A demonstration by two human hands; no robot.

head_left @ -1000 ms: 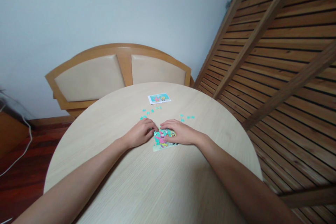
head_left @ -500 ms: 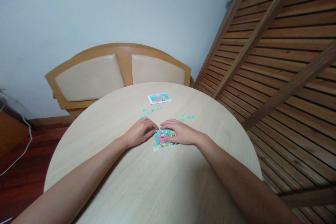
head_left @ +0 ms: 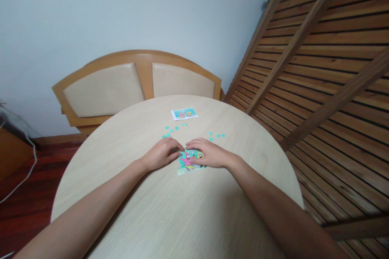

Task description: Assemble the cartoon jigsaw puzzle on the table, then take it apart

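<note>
A small, partly built cartoon jigsaw puzzle (head_left: 188, 163) lies near the middle of a round pale wooden table (head_left: 170, 210). My left hand (head_left: 162, 153) rests at the puzzle's upper left edge, fingers curled and pressed on its border. My right hand (head_left: 206, 153) lies over the puzzle's upper right part, fingers closed together and pressing down on it. The fingertips of both hands nearly meet above the puzzle. Whether either hand pinches a loose piece is hidden.
Several loose teal puzzle pieces (head_left: 174, 129) lie beyond the hands, a few more pieces (head_left: 217, 135) to the right. A small reference picture card (head_left: 184, 113) sits farther back. A padded wooden bench back (head_left: 136, 85) stands behind the table; a slatted wooden frame (head_left: 319, 60) leans at right.
</note>
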